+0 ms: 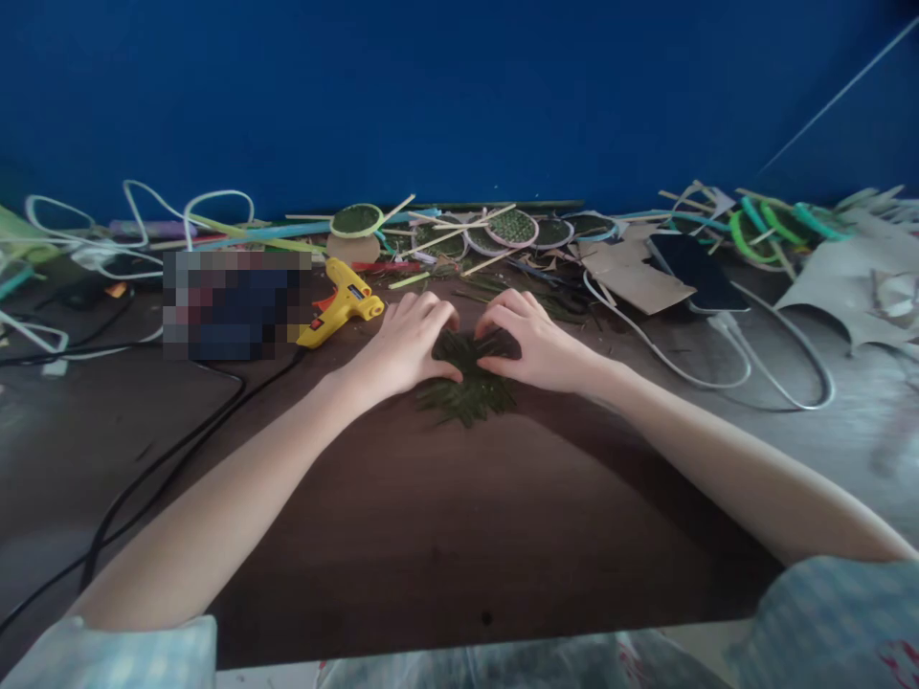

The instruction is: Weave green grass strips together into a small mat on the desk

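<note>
Between my hands, flat on the dark table (431, 545), lies a piece made of dark green strips (470, 392), their ends fanning out toward me. It looks like woven grass or leaf strips; the finer make-up is too dark to tell. My left hand (413, 343) curls over its left side, with the thumb pressed on the strips. From the right, my right hand (535, 340) bends round the other side, thumb and fingers at the strips. The fingers hide part of the piece's middle and far edge. A yellow glue gun (341, 304) lies just left of my left hand.
Round green woven pieces with pale rims (513, 228) and loose thin strips line the back, by the blue wall (459, 105). At right are a phone (693, 273) with a white cable and brown cardboard (632, 273). Black cords (172, 445) cross the left side.
</note>
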Tool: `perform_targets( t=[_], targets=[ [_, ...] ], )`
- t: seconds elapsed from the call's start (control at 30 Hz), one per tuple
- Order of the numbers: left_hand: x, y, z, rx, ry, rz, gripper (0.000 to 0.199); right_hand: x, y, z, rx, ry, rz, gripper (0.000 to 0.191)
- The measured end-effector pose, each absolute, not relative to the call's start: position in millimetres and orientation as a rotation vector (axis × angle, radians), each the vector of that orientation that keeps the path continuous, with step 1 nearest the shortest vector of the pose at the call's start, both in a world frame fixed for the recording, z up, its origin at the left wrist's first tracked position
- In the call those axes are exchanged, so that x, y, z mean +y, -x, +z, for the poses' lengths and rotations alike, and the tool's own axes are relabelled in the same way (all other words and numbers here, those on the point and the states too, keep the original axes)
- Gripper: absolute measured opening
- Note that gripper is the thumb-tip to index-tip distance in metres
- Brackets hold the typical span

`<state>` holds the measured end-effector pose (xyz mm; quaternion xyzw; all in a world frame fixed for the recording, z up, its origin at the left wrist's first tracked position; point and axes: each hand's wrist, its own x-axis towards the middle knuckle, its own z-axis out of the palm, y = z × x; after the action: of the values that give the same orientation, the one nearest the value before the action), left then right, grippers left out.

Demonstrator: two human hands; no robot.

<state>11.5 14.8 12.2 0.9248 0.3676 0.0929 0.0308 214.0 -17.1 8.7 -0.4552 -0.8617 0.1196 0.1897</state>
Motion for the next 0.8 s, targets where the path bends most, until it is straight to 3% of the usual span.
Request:
perform_targets(
  t=[0.3, 0.4, 0.8],
  targets=[
    [17.8, -8.7, 21.0, 1.178, -2.701, 0.284, 0.039, -27.0, -204.6, -5.4, -2.327, 1.321, 0.356, 0.014],
    [2.5, -16.0, 24.9, 1.201, -2.678, 0.301, 0.026, -32.0, -208.1, -6.3, -2.313, 1.338, 0.352, 0.011],
    [-19.1, -11.3, -5.4, 1.355, -2.553, 0.615, 0.021, -39.3, -209.0, -8.5, -2.234, 1.458, 0.276, 0.019]
  ],
)
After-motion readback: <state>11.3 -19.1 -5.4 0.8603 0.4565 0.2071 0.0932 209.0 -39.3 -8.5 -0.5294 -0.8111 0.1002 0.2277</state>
